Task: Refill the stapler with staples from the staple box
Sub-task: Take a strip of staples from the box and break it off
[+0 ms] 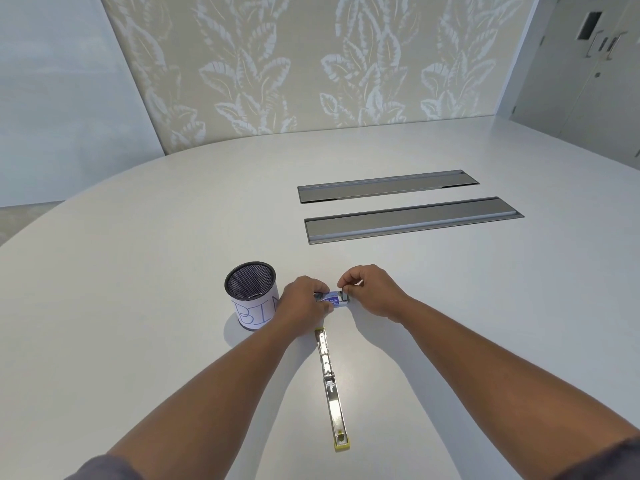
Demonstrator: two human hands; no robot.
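From my head camera: my left hand [302,301] grips the small staple box [331,299] just above the white worktop [138,220], while my right hand [369,289] pinches its right end. The stapler [330,386] lies unfolded, flat, nearer me. A mesh bin [252,294] stands left.

White table [138,258] bearing a black mesh cup [250,292], upright, with a paper label reading "BIN". Two grey recessed panels [412,219] lie parallel farther back. Leaf-patterned wall [311,64] behind.
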